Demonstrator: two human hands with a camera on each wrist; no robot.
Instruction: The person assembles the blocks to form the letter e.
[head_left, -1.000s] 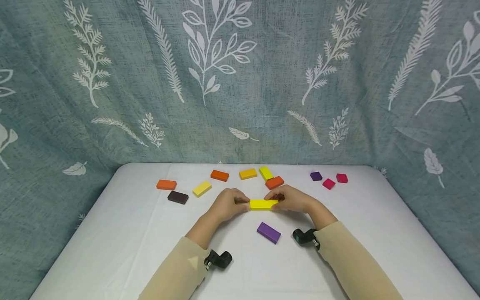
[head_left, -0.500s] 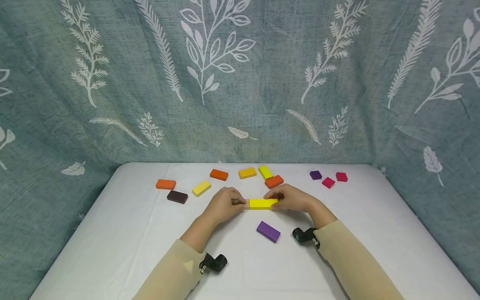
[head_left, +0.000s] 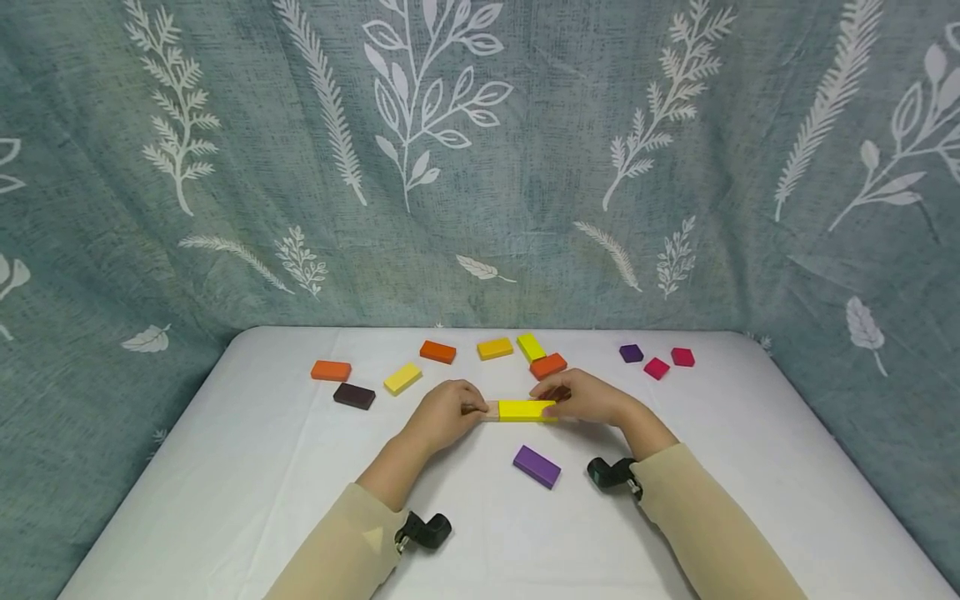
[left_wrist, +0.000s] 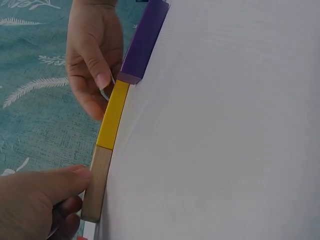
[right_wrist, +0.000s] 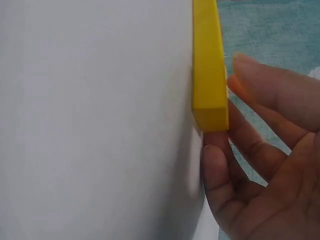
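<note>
While the left hand (head_left: 447, 415) pinches a plain wood block (left_wrist: 98, 182) between thumb and fingers, the right hand (head_left: 588, 397) has its fingers curled round the right end of the yellow block (head_left: 521, 410) (how firmly they press, I cannot tell). This yellow block lies on the desk (head_left: 525, 542), between the two hands. Its long axis runs from left to right in front of the person, one end pointing to each hand. The plain wood block touches its left end and follows the same line, so I judge that the joining of these two is nearly done, and perhaps only a small straightening is left. Nearer to the person than the yellow block, the purple block (head_left: 537, 466) lies apart and slanted. Beyond the yellow block there are loose orange blocks (head_left: 438, 352), with a dark brown block (head_left: 354, 395) to the far left and red blocks (head_left: 656, 368) to the far right; none of these is in the row.
</note>
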